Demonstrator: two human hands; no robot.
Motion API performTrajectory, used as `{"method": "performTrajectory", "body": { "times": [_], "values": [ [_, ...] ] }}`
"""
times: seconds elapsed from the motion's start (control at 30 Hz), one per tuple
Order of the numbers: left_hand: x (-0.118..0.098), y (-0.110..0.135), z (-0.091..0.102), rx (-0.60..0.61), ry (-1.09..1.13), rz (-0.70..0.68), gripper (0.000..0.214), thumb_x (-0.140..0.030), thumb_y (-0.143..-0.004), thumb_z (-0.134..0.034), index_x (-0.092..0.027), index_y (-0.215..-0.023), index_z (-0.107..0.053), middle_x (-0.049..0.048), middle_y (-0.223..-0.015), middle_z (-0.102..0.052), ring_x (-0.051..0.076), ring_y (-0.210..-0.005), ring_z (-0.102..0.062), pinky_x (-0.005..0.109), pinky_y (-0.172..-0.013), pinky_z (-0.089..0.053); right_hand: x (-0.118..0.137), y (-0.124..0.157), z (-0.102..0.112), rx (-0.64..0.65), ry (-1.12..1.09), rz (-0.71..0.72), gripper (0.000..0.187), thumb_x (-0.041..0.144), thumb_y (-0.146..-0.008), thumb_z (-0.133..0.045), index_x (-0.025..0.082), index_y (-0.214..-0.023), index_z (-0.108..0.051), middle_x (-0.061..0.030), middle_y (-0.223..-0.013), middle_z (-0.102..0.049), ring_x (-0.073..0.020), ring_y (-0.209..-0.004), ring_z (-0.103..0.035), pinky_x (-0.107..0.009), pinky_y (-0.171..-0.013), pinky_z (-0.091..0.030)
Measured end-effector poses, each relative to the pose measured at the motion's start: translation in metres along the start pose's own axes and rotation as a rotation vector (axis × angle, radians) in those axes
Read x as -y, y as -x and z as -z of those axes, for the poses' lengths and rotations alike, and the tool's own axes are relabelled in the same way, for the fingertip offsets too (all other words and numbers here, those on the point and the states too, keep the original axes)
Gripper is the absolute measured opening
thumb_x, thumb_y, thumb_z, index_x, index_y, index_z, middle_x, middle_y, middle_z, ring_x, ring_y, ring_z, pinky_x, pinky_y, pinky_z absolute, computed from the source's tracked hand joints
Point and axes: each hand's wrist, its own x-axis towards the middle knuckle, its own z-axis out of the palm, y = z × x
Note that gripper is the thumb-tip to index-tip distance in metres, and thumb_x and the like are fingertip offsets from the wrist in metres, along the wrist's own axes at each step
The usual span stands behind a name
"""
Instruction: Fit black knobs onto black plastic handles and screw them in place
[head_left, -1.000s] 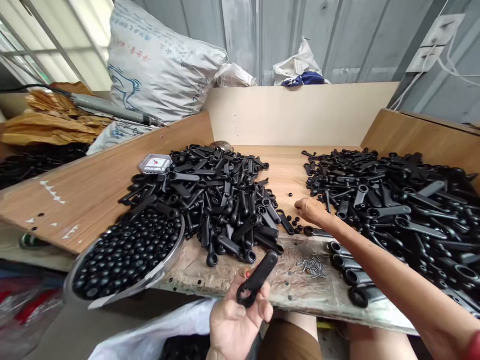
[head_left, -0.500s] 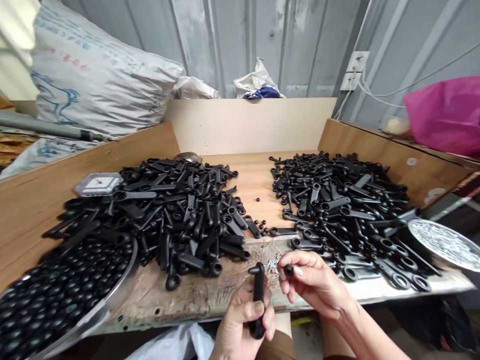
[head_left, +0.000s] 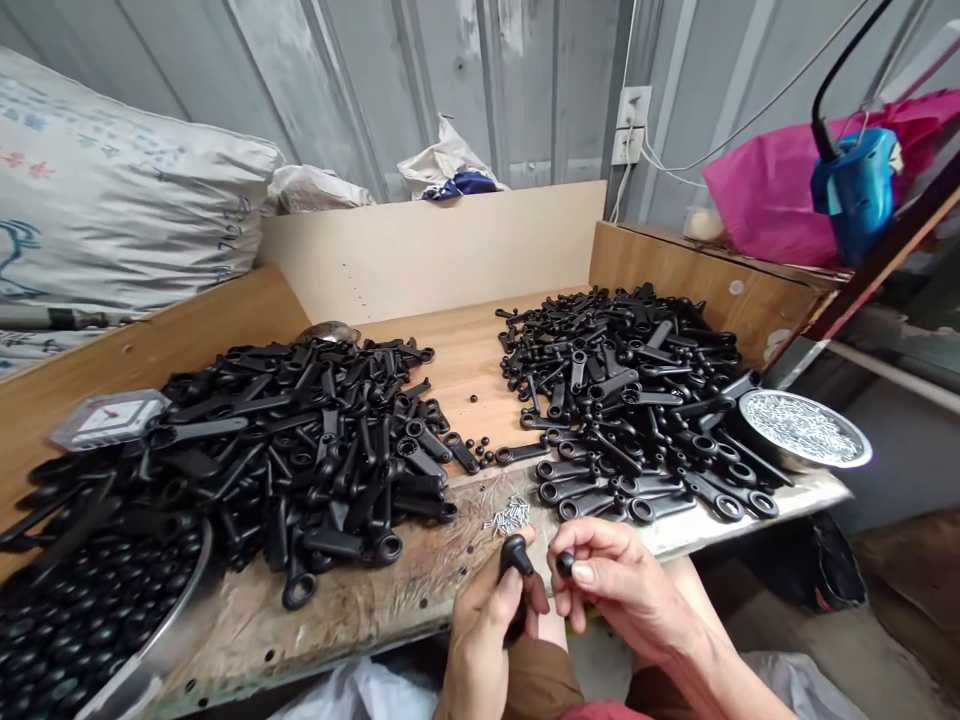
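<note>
A: L side status?

B: The left hand (head_left: 480, 630) was clenched round a black handle (head_left: 516, 553). It stood roughly upright, top end poking out above the thumb, lower end hidden in the fist.

A: R?

B: The right hand (head_left: 611, 585) pinched a small black cap (head_left: 564, 565) betw thumb + forefinger, other fingers curled in. The cap sat just beside the handle's top end. Looked apart, couldn't tell for sure.

A: Where vs the bench?

B: Both were at the near edge of the workbench (head_left: 480, 360), over the person's lap, directly below a small pile of silver pins (head_left: 510, 515).

A: Stock around it?

B: There was a big heap of the same handles on the left (head_left: 315, 440) and a 2nd heap on the right (head_left: 630, 390), well apart, w/ bare wood betw them. A few loose caps (head_left: 480, 452) lay in that gap. A metal bowl (head_left: 191, 590) sat at the near-left corner, full of black caps (head_left: 75, 610). A metal dish (head_left: 862, 457) of small silver parts was at the far-right edge, touching the right heap.

A: Anything else?

B: A clear plastic box (head_left: 109, 418) rested on the left heap's far side. A white sack (head_left: 112, 220) sat behind the left wall, and a pink bag (head_left: 757, 200) + blue tool (head_left: 859, 190) were at upper right.
</note>
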Motion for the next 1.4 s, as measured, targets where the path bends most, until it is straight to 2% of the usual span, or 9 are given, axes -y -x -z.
{"method": "performTrajectory", "body": {
  "times": [0.23, 0.37, 0.43, 0.6, 0.73, 0.83, 0.9, 1.03, 1.4],
  "values": [
    [-0.003, 0.002, -0.003, -0.044, 0.08, 0.051, 0.044, -0.054, -0.076, -0.057, -0.013, -0.091, -0.062, 0.0008, -0.058, -0.054, 0.012, -0.051, -0.043, 0.025, -0.053, -0.035, 0.011, 0.012, 0.002, 0.022, 0.505, 0.167, 0.015, 0.027, -0.077, -0.063, 0.02, -0.086, -0.072, -0.0027, -0.071, -0.059, -0.0086, -0.054, -0.054, -0.018, -0.047, -0.047],
    [-0.009, 0.006, -0.002, -0.08, 0.077, 0.03, 0.046, -0.055, -0.075, -0.057, -0.012, -0.091, -0.063, 0.0003, -0.056, -0.052, 0.013, -0.052, -0.045, 0.026, -0.054, -0.036, 0.012, 0.015, 0.002, -0.002, 0.611, 0.097, 0.014, 0.028, -0.078, -0.063, 0.016, -0.084, -0.066, -0.0003, -0.059, -0.059, -0.0065, -0.046, -0.051, -0.016, -0.044, -0.045],
    [-0.011, 0.008, -0.001, -0.091, 0.056, 0.02, 0.045, -0.054, -0.074, -0.058, -0.013, -0.091, -0.063, 0.0002, -0.056, -0.051, 0.014, -0.053, -0.046, 0.026, -0.054, -0.037, 0.009, 0.014, 0.003, -0.011, 0.507, 0.031, 0.017, 0.031, -0.076, -0.065, 0.015, -0.08, -0.061, -0.0005, -0.057, -0.06, -0.0073, -0.045, -0.054, -0.015, -0.042, -0.045],
    [-0.005, 0.012, 0.009, -0.085, -0.114, -0.055, 0.037, -0.05, -0.073, -0.063, -0.015, -0.061, -0.062, 0.0012, -0.055, -0.051, 0.014, -0.054, -0.047, 0.026, -0.057, -0.038, -0.002, 0.009, 0.0, -0.006, 0.061, -0.072, 0.024, 0.033, -0.073, -0.068, 0.015, -0.086, -0.058, -0.0028, -0.061, -0.064, -0.0126, -0.047, -0.061, -0.015, -0.034, -0.044],
    [0.005, 0.014, 0.018, -0.167, -0.208, -0.069, 0.041, -0.049, -0.067, -0.069, -0.016, -0.093, -0.07, 0.0008, -0.056, -0.056, 0.012, -0.049, -0.045, 0.024, -0.048, -0.037, -0.012, 0.006, -0.004, -0.031, -0.121, -0.088, 0.024, 0.032, -0.074, -0.067, 0.011, -0.083, -0.06, -0.0031, -0.056, -0.062, -0.0127, -0.043, -0.06, -0.014, -0.031, -0.044],
    [0.01, 0.016, 0.018, -0.254, -0.232, -0.129, 0.043, -0.05, -0.068, -0.067, -0.019, -0.098, -0.07, 0.0035, -0.065, -0.064, 0.017, -0.058, -0.054, 0.027, -0.056, -0.044, -0.02, 0.005, -0.007, -0.047, -0.203, -0.095, 0.024, 0.033, -0.075, -0.067, 0.012, -0.081, -0.058, -0.0025, -0.053, -0.062, -0.012, -0.039, -0.058, -0.014, -0.029, -0.042],
    [0.012, 0.017, 0.014, -0.306, -0.257, -0.157, 0.041, -0.05, -0.067, -0.068, -0.021, -0.095, -0.071, 0.0052, -0.077, -0.069, 0.023, -0.073, -0.061, 0.031, -0.069, -0.048, -0.024, 0.005, -0.009, -0.046, -0.239, -0.099, 0.025, 0.035, -0.075, -0.066, 0.012, -0.079, -0.057, -0.0019, -0.051, -0.061, -0.0112, -0.037, -0.056, -0.013, -0.028, -0.039],
    [0.019, 0.016, 0.011, -0.33, -0.315, -0.195, 0.042, -0.05, -0.063, -0.07, -0.023, -0.095, -0.071, 0.0046, -0.098, -0.07, 0.029, -0.096, -0.06, 0.037, -0.09, -0.043, -0.03, 0.004, -0.012, -0.075, -0.284, -0.088, 0.027, 0.035, -0.072, -0.07, 0.011, -0.071, -0.057, -0.0007, -0.047, -0.059, -0.0086, -0.034, -0.053, -0.011, -0.028, -0.036],
    [0.019, 0.012, 0.011, -0.247, -0.569, -0.261, 0.034, -0.042, -0.07, -0.068, -0.029, -0.102, -0.067, 0.001, -0.103, -0.068, 0.029, -0.097, -0.062, 0.038, -0.087, -0.047, -0.026, 0.003, -0.004, -0.132, -0.385, -0.08, 0.026, 0.032, -0.066, -0.073, 0.009, -0.072, -0.063, -0.001, -0.043, -0.059, -0.0073, -0.029, -0.049, -0.01, -0.025, -0.03]
  ]
}}
